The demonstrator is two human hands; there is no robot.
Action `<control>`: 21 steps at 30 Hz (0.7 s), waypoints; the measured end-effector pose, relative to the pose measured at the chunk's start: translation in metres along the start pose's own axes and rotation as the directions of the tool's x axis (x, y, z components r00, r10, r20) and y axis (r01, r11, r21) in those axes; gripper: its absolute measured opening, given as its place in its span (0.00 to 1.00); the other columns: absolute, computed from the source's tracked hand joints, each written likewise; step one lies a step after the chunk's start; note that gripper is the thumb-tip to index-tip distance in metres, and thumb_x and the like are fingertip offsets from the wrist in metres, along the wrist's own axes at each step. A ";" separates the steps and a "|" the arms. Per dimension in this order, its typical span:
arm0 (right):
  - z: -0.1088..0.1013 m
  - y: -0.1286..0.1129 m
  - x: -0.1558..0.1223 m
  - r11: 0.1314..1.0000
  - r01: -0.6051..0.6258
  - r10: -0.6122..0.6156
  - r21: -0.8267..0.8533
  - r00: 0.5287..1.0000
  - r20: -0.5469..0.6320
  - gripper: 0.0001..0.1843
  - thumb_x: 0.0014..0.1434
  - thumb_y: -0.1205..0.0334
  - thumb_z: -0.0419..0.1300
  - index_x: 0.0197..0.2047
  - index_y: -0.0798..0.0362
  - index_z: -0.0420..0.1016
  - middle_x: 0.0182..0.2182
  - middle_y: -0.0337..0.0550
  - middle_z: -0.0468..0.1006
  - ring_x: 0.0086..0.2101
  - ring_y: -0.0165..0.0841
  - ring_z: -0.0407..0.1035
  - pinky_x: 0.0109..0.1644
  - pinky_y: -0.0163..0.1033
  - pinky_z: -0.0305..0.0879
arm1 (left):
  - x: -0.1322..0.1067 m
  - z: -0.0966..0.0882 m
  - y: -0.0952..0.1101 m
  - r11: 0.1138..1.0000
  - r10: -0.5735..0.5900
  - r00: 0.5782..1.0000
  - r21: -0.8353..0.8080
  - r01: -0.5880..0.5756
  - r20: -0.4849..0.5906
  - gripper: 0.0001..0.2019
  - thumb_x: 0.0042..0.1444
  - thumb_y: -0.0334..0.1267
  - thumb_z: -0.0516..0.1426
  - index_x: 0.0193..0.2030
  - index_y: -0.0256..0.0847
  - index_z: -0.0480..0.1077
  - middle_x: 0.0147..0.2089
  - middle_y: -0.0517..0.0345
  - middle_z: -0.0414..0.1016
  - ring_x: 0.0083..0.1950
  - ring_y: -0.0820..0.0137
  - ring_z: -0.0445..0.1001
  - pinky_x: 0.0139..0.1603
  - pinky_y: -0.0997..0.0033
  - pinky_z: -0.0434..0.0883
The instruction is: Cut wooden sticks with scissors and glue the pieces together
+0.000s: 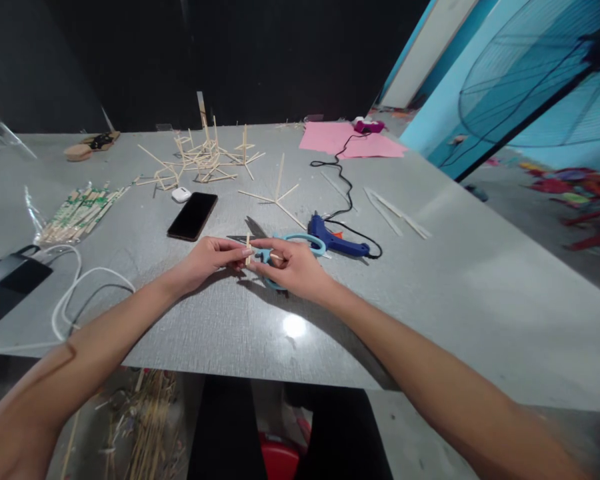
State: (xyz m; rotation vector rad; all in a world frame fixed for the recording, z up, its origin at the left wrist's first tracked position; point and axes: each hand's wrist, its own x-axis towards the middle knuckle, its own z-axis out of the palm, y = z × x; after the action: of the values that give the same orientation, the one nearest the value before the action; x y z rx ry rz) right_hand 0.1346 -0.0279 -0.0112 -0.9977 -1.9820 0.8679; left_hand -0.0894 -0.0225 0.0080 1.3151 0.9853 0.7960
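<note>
My left hand (211, 259) and my right hand (291, 268) meet over the middle of a grey table (480, 287). Both pinch a short wooden stick piece (249, 251), held upright between their fingertips. A thin stick also pokes out from under my right fingers. Light-blue-handled scissors (305, 241) lie on the table right under and behind my right hand, blades pointing left. A blue hot glue gun (336, 240) rests just beyond the scissors, its black cord running back.
A black phone (193, 215) and a white earbud case (181, 195) lie behind my left hand. Glued stick frames (205, 159) stand farther back, with a lone stick cross (276, 197). A packet of sticks (80, 213) and white cable (75, 287) sit left; pink paper (345, 139) far back; a fan right.
</note>
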 end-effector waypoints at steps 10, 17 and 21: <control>0.001 0.006 -0.002 0.963 0.103 -0.116 -0.248 0.992 -0.040 0.25 0.64 0.52 0.69 0.60 0.54 0.80 0.17 0.28 0.63 0.20 0.27 0.56 0.31 0.37 0.54 | -0.001 0.002 0.001 1.000 -0.006 1.000 0.016 0.006 -0.005 0.12 0.56 0.46 0.71 0.36 0.37 0.85 0.32 0.53 0.80 0.33 0.73 0.72 0.40 0.69 0.70; 0.003 0.006 -0.003 0.958 0.104 -0.122 -0.267 0.991 -0.051 0.25 0.65 0.50 0.67 0.60 0.53 0.80 0.17 0.29 0.65 0.20 0.28 0.59 0.32 0.37 0.54 | 0.000 0.001 0.000 0.999 0.004 1.000 0.045 -0.004 -0.001 0.13 0.55 0.46 0.71 0.35 0.37 0.85 0.33 0.52 0.81 0.34 0.72 0.73 0.41 0.68 0.71; 0.004 0.006 -0.003 0.968 0.085 -0.101 -0.238 0.993 -0.058 0.25 0.64 0.52 0.69 0.61 0.53 0.79 0.17 0.29 0.65 0.21 0.29 0.60 0.32 0.37 0.55 | -0.001 0.002 -0.001 0.999 0.023 1.000 0.042 -0.023 0.002 0.13 0.55 0.46 0.71 0.37 0.37 0.85 0.33 0.52 0.81 0.34 0.72 0.73 0.41 0.69 0.71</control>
State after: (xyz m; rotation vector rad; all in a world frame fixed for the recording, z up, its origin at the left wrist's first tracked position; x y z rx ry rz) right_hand 0.1343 -0.0288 -0.0187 -1.0420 -2.0876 0.5477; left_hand -0.0884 -0.0241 0.0073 1.3650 0.9915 0.7955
